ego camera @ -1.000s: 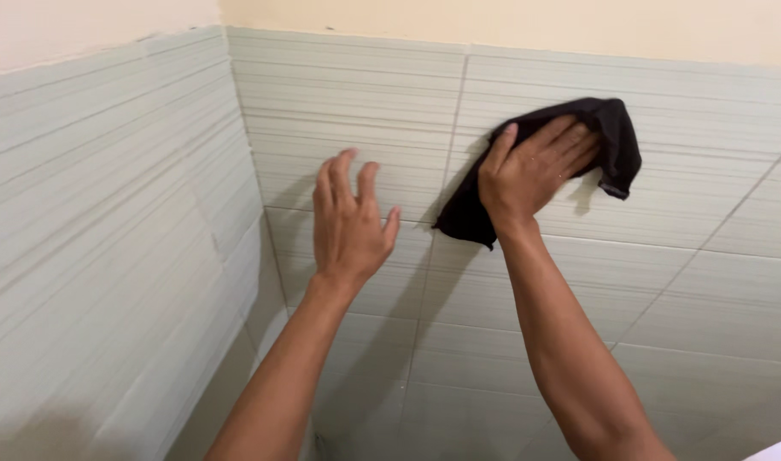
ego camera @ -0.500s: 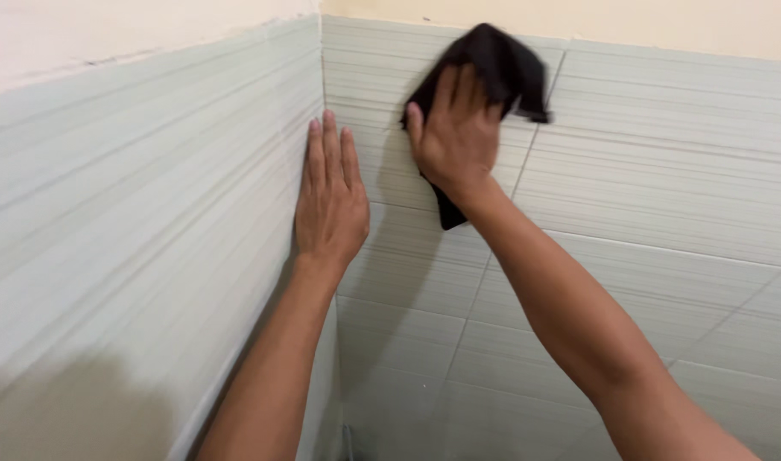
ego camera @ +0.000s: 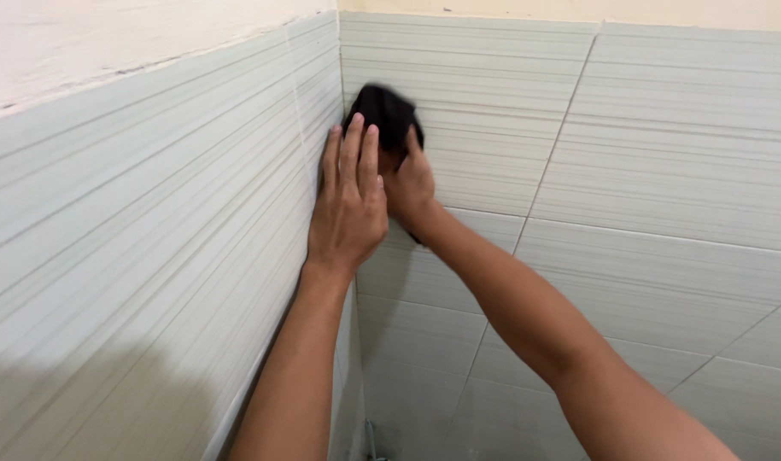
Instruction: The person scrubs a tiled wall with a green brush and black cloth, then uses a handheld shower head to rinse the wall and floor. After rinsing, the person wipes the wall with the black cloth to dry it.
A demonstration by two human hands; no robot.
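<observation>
My right hand [ego camera: 410, 186] presses a black cloth [ego camera: 384, 111] against the pale green tiled wall [ego camera: 663, 154], right in the corner where two walls meet. The cloth bunches above my fingers and my left hand partly covers it. My left hand [ego camera: 349, 205] lies flat with fingers together on the left tiled wall [ego camera: 151, 222], just beside the corner and touching the right hand's side. Both forearms reach up from the bottom of the view.
Cream painted wall [ego camera: 108, 43] runs above the tile line on both sides. Grout lines cross the right wall. A small metal fitting [ego camera: 371, 435] shows low in the corner.
My right hand slid the black cloth left and down into the corner. My left hand went from open in the air to flat on the left wall, and the view shifted left.
</observation>
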